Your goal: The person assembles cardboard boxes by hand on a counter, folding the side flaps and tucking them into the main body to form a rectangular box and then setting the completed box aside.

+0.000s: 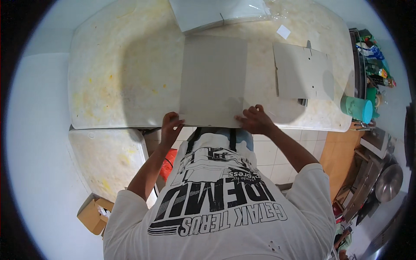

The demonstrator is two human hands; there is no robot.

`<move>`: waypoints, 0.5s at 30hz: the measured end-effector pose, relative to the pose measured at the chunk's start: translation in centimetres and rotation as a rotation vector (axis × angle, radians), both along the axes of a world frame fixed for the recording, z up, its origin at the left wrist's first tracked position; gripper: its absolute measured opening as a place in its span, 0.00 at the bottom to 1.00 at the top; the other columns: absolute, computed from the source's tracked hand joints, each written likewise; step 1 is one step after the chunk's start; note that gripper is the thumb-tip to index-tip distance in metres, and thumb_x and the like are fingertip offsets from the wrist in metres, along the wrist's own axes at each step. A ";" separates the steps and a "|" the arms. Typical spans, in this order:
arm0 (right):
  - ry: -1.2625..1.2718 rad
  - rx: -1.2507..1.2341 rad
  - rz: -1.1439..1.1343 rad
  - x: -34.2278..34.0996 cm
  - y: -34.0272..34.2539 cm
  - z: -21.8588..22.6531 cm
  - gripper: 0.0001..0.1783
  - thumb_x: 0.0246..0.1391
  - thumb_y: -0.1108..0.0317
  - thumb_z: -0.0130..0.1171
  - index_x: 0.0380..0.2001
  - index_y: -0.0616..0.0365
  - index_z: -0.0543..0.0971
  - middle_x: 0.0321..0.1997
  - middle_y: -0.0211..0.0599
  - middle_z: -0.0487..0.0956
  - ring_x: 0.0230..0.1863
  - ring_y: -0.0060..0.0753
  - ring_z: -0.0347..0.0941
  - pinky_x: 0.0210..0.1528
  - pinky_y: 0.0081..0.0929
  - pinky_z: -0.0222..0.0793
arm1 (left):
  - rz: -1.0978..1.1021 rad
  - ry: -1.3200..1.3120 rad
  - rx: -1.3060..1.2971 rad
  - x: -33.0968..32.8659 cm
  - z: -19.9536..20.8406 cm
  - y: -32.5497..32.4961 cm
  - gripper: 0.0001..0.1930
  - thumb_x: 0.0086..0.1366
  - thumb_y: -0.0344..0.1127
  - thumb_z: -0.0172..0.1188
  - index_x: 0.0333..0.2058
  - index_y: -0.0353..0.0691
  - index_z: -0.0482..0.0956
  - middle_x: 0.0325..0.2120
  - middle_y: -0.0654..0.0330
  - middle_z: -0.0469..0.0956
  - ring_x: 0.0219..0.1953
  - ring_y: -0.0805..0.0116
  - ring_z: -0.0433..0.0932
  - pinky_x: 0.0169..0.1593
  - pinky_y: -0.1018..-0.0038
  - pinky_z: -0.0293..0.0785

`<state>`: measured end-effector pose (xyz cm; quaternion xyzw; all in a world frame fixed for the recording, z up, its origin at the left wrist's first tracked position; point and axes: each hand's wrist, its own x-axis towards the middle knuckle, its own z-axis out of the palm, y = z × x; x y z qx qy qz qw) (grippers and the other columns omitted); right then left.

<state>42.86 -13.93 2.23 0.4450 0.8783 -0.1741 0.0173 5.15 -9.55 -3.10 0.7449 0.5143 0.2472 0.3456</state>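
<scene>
A flat grey cardboard sheet [214, 78] lies on the table in front of me, its near edge along the table's front edge. At its near left corner, my left hand [171, 124] pinches the sheet between thumb and fingers. My right hand [255, 120] has its fingers curled in and grips the near right corner. Just beyond the sheet's far edge is a stack of white sheets [216, 17], partly cut off by the top of the view.
A pale board with small holes [303, 71] lies to the right, raised on something metal. Near it are a small white square [283, 31] and clear plastic wrap [279, 8]. A turquoise container [357, 108] stands at the stained table's [99, 82] right edge. An open cardboard box [93, 214] sits lower left.
</scene>
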 end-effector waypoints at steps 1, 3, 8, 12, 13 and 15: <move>0.057 0.034 -0.016 0.0 -0.9 -0.1 0.21 0.47 0.54 0.54 0.46 0.40 0.73 0.39 0.29 0.70 0.41 0.31 0.64 0.46 0.39 0.57 | -0.005 0.011 0.021 -0.1 -0.2 0.0 0.12 0.41 0.24 0.67 0.27 0.43 0.79 0.40 0.56 0.68 0.44 0.58 0.69 0.44 0.68 0.70; 0.042 -0.025 -0.058 -0.2 -2.2 0.2 0.21 0.47 0.54 0.54 0.46 0.40 0.73 0.38 0.28 0.69 0.41 0.31 0.64 0.45 0.38 0.57 | -0.025 0.004 0.040 0.0 0.0 0.1 0.12 0.41 0.24 0.66 0.28 0.44 0.79 0.40 0.55 0.68 0.43 0.58 0.70 0.44 0.68 0.70; 0.006 -0.115 -0.212 -1.0 -4.0 0.9 0.22 0.49 0.55 0.54 0.49 0.41 0.71 0.35 0.29 0.71 0.39 0.33 0.66 0.44 0.40 0.57 | -0.028 -0.013 0.041 0.5 0.3 0.3 0.14 0.41 0.22 0.66 0.30 0.44 0.78 0.40 0.55 0.68 0.44 0.58 0.70 0.44 0.67 0.70; 0.044 -0.044 -0.275 -2.0 -4.1 1.0 0.23 0.49 0.56 0.53 0.50 0.44 0.70 0.33 0.32 0.72 0.38 0.35 0.67 0.42 0.40 0.60 | -0.052 -0.029 0.038 0.6 0.0 0.6 0.14 0.41 0.22 0.66 0.29 0.43 0.78 0.41 0.55 0.68 0.44 0.57 0.69 0.46 0.67 0.70; 0.076 -0.029 -0.374 -2.6 -3.7 1.2 0.22 0.49 0.57 0.54 0.49 0.46 0.70 0.33 0.32 0.72 0.38 0.36 0.67 0.40 0.39 0.61 | -0.040 -0.054 0.024 0.4 -0.3 0.6 0.14 0.41 0.22 0.66 0.29 0.42 0.78 0.42 0.55 0.68 0.44 0.56 0.69 0.47 0.67 0.69; 0.106 0.000 -0.473 -3.1 -3.2 1.0 0.22 0.49 0.58 0.55 0.49 0.48 0.71 0.33 0.33 0.72 0.38 0.36 0.67 0.39 0.37 0.62 | -0.073 -0.036 0.100 0.2 -0.3 0.8 0.14 0.43 0.21 0.64 0.31 0.42 0.77 0.43 0.54 0.69 0.46 0.56 0.69 0.48 0.67 0.69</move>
